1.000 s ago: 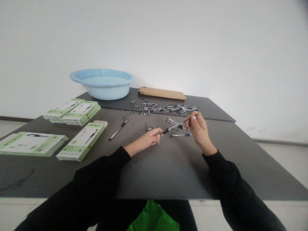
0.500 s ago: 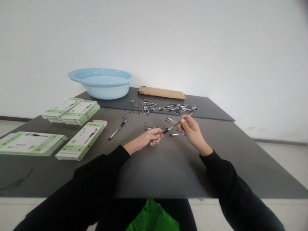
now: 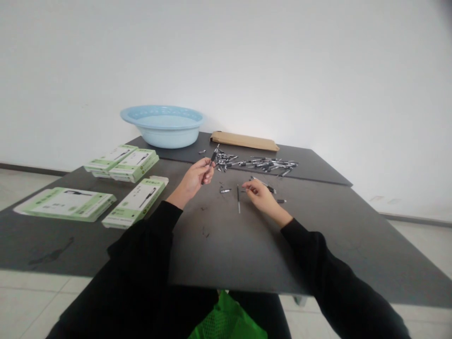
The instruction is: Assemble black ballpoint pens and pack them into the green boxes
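While the left hand (image 3: 193,180) pinches one black-gripped pen (image 3: 213,157), point up, just left of centre in the frame, the right hand (image 3: 261,197) hangs low right of centre, fingers curled; whether they grip anything I cannot tell. The step in hand looks like handling that single pen, and working on it with both hands would call for a fine fingertip pinch and a steady left hold. Just left of the right fingertips lies one slim rod (image 3: 238,197), perhaps a refill, with one short silver-and-black piece (image 3: 225,190) further left; at least two loose pens (image 3: 270,188) show behind the right hand. Beyond, at upper centre, the heap of pens and pen parts (image 3: 268,164) is too tangled to count. On the dark surface (image 3: 318,263) I also count four green-and-white pen boxes (image 3: 136,202) with tops showing at left, one blue basin (image 3: 169,136) at upper left and one flat brown carton (image 3: 243,141) at upper centre.
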A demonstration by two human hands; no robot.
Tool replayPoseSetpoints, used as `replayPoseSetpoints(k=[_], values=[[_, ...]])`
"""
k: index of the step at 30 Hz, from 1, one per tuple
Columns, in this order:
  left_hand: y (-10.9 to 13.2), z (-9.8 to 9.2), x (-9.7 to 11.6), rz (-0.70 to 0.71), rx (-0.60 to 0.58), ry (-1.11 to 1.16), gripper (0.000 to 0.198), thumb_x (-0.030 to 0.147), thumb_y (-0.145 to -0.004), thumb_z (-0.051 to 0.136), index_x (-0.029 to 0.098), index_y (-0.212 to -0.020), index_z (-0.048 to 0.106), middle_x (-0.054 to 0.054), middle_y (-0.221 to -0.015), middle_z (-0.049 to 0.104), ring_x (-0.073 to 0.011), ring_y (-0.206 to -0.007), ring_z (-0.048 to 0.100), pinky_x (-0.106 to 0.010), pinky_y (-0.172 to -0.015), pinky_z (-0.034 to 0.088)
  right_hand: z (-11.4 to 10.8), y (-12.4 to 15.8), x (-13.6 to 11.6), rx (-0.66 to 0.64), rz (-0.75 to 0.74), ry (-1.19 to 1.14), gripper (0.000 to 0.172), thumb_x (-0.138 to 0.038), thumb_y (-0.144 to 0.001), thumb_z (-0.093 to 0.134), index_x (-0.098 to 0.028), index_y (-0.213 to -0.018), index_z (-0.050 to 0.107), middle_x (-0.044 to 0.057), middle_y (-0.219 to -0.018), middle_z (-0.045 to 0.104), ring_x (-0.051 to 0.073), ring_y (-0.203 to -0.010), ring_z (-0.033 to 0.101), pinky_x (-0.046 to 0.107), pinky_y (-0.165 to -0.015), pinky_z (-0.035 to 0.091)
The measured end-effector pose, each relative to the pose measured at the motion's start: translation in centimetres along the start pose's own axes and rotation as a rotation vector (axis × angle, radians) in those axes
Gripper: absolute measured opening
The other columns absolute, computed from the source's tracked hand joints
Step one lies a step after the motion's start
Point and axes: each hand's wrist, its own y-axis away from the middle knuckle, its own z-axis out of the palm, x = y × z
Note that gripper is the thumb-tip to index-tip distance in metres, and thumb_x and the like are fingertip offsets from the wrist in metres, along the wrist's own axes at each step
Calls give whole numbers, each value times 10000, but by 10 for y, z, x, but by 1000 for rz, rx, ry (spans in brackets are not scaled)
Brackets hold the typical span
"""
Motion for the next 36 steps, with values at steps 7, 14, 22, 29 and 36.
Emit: replayPoseSetpoints(k=[7, 14, 22, 29, 36], values=[[2, -8, 10, 63, 29, -119, 108, 230, -783, 570, 154, -857, 546, 47, -553, 419, -77, -476, 364, -179, -443, 265, 33, -25, -18, -182, -34, 375, 275, -197, -860, 573, -195, -1108, 694, 104, -1067, 572, 236, -1044, 532, 367, -921, 393], [0, -22, 24, 121, 147, -134, 110, 220, -762, 549, 164, -856, 535, 55, -534, 424, -74, -438, 355, -177, -425, 251, 48, -35, -22, -252, 4, 476, 225, -217, -888, 564, -216, -1054, 716, 97, -1095, 596, 250, -1066, 495, 402, -906, 310], [1, -26, 27, 139, 205, -150, 112, 200, -740, 551, 159, -844, 539, 48, -543, 437, -77, -461, 373, -172, -428, 265, 57, -31, -29, -179, -103, 401, 186, -211, -907, 555, -209, -1002, 715, 70, -1005, 666, 209, -998, 540, 362, -850, 270], [3, -15, 20, 113, 188, -195, 105, 201, -748, 559, 157, -842, 543, 48, -548, 442, -74, -467, 376, -173, -433, 279, 64, -30, -42, 31, -55, 156, 144, -209, -856, 559, -190, -924, 685, 61, -941, 701, 197, -894, 610, 354, -849, 366], [1, -17, 16, 123, 201, -234, 95, 203, -753, 544, 156, -835, 550, 46, -542, 444, -76, -461, 373, -180, -427, 261, 59, -29, -41, 150, 129, -452, 131, -274, -760, 600, -196, -862, 569, 55, -841, 733, 193, -796, 692, 300, -749, 499]])
